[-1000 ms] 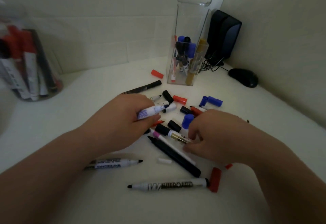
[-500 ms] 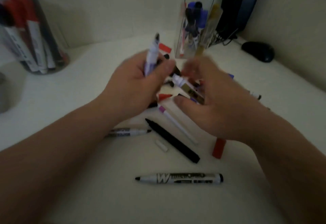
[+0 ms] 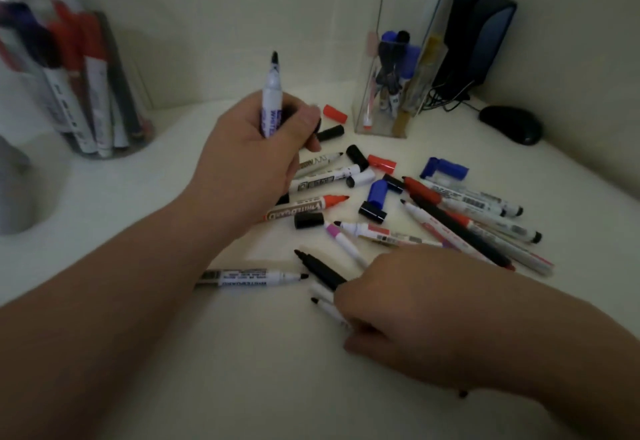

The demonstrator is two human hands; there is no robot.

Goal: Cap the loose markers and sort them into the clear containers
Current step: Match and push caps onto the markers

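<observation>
Left hand (image 3: 263, 148): fingers wrapped round the barrel of the purple-lettered marker (image 3: 271, 93). It is uncapped and stands upright with its tip pointing up, above the back edge of the pile. Half a second ago it was held the same way. A second ago it lay sideways, low over the pile.

Right hand (image 3: 408, 294): this is the main change. Half a second ago it was raised close to the left hand. Now it is down on the table (image 3: 207, 387), well apart from the left hand. It covers the rear end of the black marker (image 3: 320, 271) and most of a white marker (image 3: 323, 306), whose black tip sticks out to the left. The fingers are tucked under the palm, so I cannot tell whether they grip anything.

The loose markers (image 3: 460, 231) and loose caps (image 3: 446, 168) are scattered on the table between the hands and the tall clear container (image 3: 398, 93). That container stands at the back with several markers inside. One uncapped whiteboard marker (image 3: 249, 277) lies apart, under my left forearm.

The round clear container (image 3: 86, 93) is at far left. It is blurred and filled with upright markers.

A speaker (image 3: 478, 34) and a computer mouse (image 3: 510, 124) sit in the far right corner.
</observation>
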